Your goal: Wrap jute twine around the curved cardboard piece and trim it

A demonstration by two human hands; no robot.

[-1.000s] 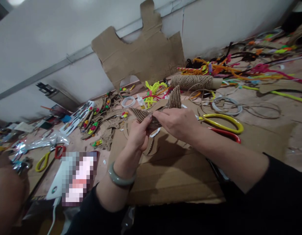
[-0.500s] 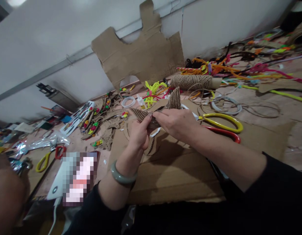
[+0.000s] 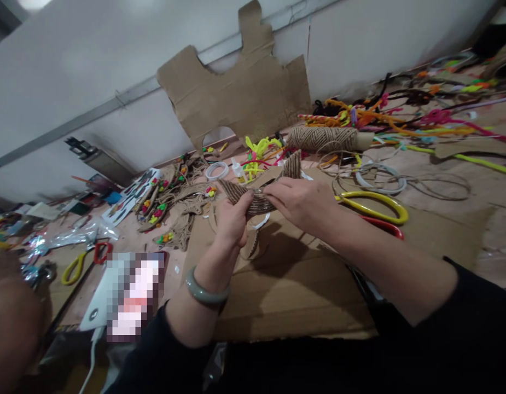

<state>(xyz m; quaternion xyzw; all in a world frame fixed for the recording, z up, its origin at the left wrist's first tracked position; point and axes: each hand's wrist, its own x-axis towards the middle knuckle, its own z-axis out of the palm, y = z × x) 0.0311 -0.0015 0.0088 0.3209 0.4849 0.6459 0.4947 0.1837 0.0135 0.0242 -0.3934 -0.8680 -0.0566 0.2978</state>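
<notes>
Brown twine-ribbed curved piece (image 3: pixel 236 193) sits mid-scene, held above the near brown corrugated cardboard sheet (image 3: pixel 285 312). Your left hand (image 3: pixel 233 225) grips its left part under the thumb; your right hand (image 3: pixel 304 203) holds its middle, fingers bunched narrow. Scissors with yellow and red looped handles (image 3: pixel 370 195) lie just right; a brown twine roll (image 3: pixel 322 138) lies farther off.

the single view looked forward and down from the wearer's head, across the table (image 3: pixel 488 189). the left hand (image 3: pixel 234 221) and right hand (image 3: pixel 300 205) were close, near the middle, with forearms (image 3: pixel 384 262) reaching in from below. a pale wall (image 3: pixel 359 49) closed the far side, tilted.
</notes>
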